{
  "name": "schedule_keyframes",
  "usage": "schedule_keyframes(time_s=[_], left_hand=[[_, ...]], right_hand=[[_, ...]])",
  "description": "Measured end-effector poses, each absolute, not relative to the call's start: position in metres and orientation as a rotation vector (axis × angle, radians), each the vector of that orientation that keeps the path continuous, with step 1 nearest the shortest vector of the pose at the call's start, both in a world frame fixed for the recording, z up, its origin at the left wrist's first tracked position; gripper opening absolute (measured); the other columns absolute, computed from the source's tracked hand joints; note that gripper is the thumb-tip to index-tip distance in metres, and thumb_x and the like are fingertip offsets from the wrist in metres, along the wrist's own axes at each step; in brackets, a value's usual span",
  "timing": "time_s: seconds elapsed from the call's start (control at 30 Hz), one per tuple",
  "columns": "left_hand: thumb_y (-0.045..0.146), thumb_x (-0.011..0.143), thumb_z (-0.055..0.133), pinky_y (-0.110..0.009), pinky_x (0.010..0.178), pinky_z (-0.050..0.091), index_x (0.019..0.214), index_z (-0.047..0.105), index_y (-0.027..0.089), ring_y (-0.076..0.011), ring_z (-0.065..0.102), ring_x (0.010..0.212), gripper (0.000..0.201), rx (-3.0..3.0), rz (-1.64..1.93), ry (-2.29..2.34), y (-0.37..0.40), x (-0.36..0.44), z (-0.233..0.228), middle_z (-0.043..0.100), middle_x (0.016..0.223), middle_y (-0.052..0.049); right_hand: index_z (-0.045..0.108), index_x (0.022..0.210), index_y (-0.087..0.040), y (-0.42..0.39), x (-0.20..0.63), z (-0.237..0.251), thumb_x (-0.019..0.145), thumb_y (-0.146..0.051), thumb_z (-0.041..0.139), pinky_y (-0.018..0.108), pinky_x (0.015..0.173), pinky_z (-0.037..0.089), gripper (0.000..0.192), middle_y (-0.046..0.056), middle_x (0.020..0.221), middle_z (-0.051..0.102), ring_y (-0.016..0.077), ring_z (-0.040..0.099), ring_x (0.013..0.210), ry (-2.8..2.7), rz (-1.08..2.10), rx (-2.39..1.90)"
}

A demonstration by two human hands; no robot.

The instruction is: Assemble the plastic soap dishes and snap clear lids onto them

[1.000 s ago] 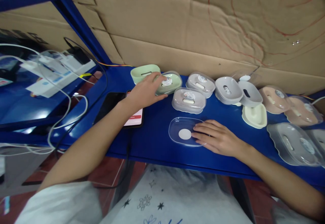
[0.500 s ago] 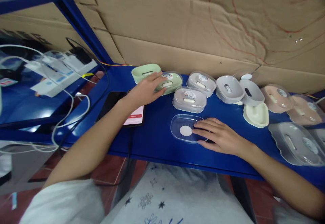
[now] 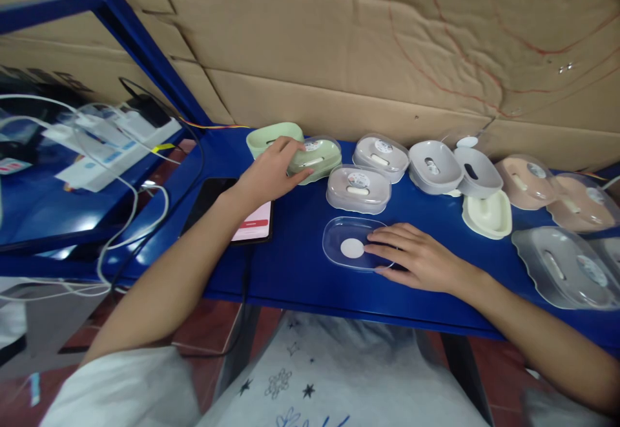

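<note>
My left hand [image 3: 268,172] reaches to the back of the blue table [image 3: 300,252] and grips the left end of a green soap box [image 3: 322,154] with a clear lid. Just behind that hand sits an open green tray [image 3: 271,135]. My right hand [image 3: 416,259] lies flat, fingers pressing on the right edge of a loose clear lid [image 3: 339,236] that bears a round white sticker [image 3: 352,248].
A row of lidded and open soap boxes in grey [image 3: 358,189], cream [image 3: 487,214] and pink [image 3: 526,181] runs to the right. A lit phone [image 3: 254,225] lies under my left wrist. Cables [image 3: 121,220] hang at the left. A cardboard wall [image 3: 339,59] backs the table.
My left hand has drawn back a little to the left over the green soap box. My right hand stays on the clear lid.
</note>
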State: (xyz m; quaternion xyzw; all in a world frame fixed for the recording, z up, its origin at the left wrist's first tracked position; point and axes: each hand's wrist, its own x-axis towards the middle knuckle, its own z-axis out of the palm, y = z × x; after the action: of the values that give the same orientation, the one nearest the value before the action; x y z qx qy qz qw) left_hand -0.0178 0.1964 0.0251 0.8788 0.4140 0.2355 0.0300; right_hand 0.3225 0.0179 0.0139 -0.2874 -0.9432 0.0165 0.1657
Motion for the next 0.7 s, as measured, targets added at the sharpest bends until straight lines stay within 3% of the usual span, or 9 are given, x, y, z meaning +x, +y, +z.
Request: schedule_keyframes(time_s=[0.2, 0.5, 0.6, 0.7], left_hand=[[0.045, 0.097, 0.074, -0.053, 0.118, 0.049, 0.132, 0.058, 0.021, -0.0364, 0.060, 0.135, 0.046, 2.748, 0.686, 1.265, 0.196, -0.019, 0.023, 0.058, 0.139, -0.017], [0.045, 0.107, 0.052, -0.051, 0.122, 0.045, 0.150, 0.056, 0.020, -0.0349, 0.056, 0.143, 0.049, 2.773, 0.637, 1.305, 0.190, -0.015, 0.030, 0.056, 0.153, -0.017], [0.036, 0.109, 0.042, -0.053, 0.125, 0.040, 0.153, 0.053, 0.024, -0.0337, 0.053, 0.147, 0.047, 2.713, 0.664, 1.552, 0.193, -0.024, 0.040, 0.058, 0.155, -0.014], [0.033, 0.102, 0.049, -0.057, 0.122, 0.040, 0.152, 0.054, 0.025, -0.0368, 0.053, 0.145, 0.051, 2.607, 0.557, 1.901, 0.197, -0.034, 0.044, 0.059, 0.154, -0.015]], right_hand=[[0.070, 0.139, -0.017, 0.018, 0.322, 0.014, 0.111, -0.040, 0.057, 0.048, 0.108, 0.059, 0.039, 0.013, 0.140, 0.074, 0.0261, 0.071, 0.128, -2.690, 0.047, -0.829], [0.068, 0.141, -0.015, 0.018, 0.323, 0.014, 0.108, -0.046, 0.062, 0.053, 0.110, 0.057, 0.047, 0.015, 0.143, 0.072, 0.0298, 0.069, 0.132, -2.708, 0.058, -0.846], [0.068, 0.142, -0.015, 0.018, 0.324, 0.012, 0.107, -0.049, 0.063, 0.054, 0.112, 0.056, 0.050, 0.015, 0.144, 0.071, 0.0303, 0.068, 0.133, -2.713, 0.047, -0.851], [0.068, 0.142, -0.016, 0.019, 0.324, 0.012, 0.107, -0.046, 0.063, 0.053, 0.113, 0.054, 0.047, 0.014, 0.144, 0.072, 0.0291, 0.068, 0.133, -2.711, 0.054, -0.848]])
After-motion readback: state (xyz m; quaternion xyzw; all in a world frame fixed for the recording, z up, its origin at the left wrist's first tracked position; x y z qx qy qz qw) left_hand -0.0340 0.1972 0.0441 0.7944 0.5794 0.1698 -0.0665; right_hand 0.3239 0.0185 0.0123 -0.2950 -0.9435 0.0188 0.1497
